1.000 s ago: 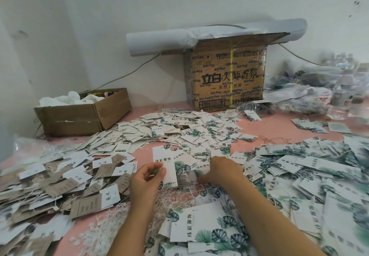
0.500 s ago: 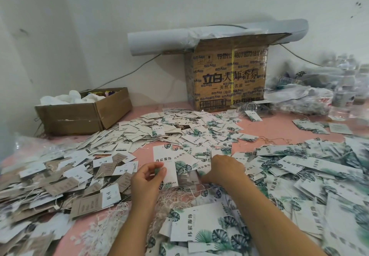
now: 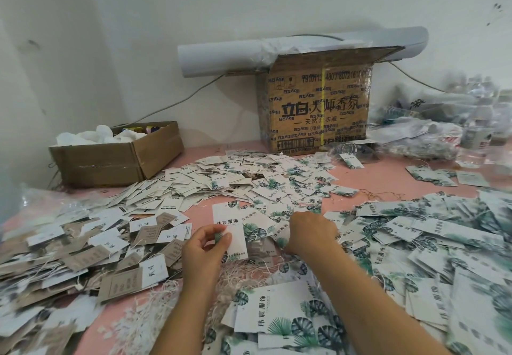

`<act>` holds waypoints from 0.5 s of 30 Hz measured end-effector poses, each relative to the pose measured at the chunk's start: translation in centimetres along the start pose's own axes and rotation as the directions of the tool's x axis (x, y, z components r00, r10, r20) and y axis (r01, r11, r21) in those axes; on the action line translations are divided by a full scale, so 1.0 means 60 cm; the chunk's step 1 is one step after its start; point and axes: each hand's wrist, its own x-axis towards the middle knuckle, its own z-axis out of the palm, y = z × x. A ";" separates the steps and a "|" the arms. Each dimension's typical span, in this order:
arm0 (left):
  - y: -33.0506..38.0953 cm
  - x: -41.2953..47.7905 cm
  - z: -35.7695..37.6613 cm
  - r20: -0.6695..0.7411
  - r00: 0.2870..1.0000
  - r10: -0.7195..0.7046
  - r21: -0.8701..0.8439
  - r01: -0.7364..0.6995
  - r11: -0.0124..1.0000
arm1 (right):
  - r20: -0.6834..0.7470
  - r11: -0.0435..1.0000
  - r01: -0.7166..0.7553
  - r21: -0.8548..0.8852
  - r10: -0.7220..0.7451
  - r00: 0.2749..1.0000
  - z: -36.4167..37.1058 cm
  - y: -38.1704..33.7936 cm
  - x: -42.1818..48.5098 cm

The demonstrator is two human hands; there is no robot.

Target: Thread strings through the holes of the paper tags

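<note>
The left hand [image 3: 206, 252] pinches the near end of one tag [image 3: 228, 220], whose long axis runs straight away from the person. The right hand [image 3: 310, 232], just to its right, lies knuckles-up with its fingers curled down into loose tags [image 3: 266, 216]; whether it holds anything cannot be told. The strings [image 3: 246, 271] lie heaped between the wrists, on the near side, about equally close to either hand.
</note>
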 end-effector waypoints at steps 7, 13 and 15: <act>0.002 0.000 0.001 -0.004 1.000 -0.004 -0.004 0.004 1.000 | -0.077 0.991 -0.001 0.136 0.012 0.997 -0.005 0.007 0.002; 0.007 0.006 -0.002 -0.042 0.999 -0.024 -0.057 0.022 0.998 | -0.049 0.877 0.007 0.481 0.018 0.999 -0.025 0.045 0.029; 0.013 0.008 -0.003 -0.034 0.999 -0.014 -0.067 0.012 0.998 | -0.051 0.761 0.053 0.647 -0.026 0.998 -0.037 0.048 0.026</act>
